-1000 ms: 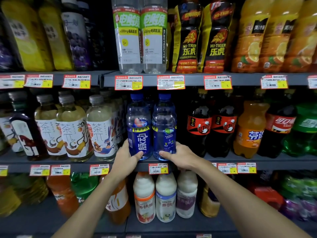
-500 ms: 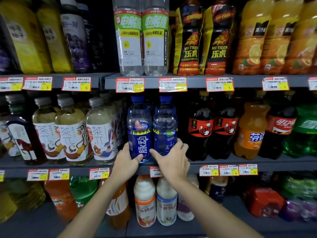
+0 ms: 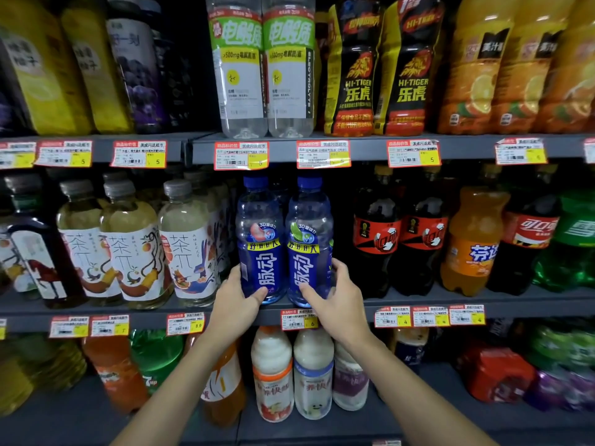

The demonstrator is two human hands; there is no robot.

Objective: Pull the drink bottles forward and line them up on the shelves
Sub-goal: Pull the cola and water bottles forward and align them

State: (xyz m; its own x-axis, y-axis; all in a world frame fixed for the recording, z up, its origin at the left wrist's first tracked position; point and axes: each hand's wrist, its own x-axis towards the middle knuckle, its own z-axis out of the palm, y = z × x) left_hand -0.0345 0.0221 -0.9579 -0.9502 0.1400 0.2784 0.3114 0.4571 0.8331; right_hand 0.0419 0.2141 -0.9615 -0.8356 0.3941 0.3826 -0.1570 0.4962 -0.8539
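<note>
A: Hands?
B: Left hand [image 3: 233,300] grips left blue bottle [image 3: 259,239]; right hand [image 3: 338,296] grips right blue bottle [image 3: 308,243], both at middle shelf [image 3: 418,300] edge.
A: Handling?
B: Likely full, heavy, slick plastic; hold low on label.

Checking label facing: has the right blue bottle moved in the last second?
Yes. The right blue bottle turned in place, label swinging rightward so its white characters face front like the left blue bottle, still above the same price tag.
</note>
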